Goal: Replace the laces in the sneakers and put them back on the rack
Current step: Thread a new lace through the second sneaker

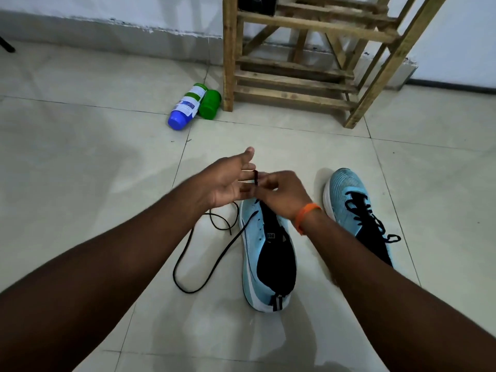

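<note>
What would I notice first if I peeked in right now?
Two sky-blue sneakers on the floor tiles: the middle sneaker is almost laceless, the right sneaker is laced. Above the middle one, the right hand pinches the tip of a black lace that loops over the floor to the left.

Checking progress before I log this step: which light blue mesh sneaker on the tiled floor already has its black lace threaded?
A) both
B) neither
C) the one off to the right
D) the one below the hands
C: the right-hand light blue mesh sneaker shows criss-crossed black lacing, while the other light blue sneaker has bare eyelets and its loose black lace trails on the tiled floor.
</note>
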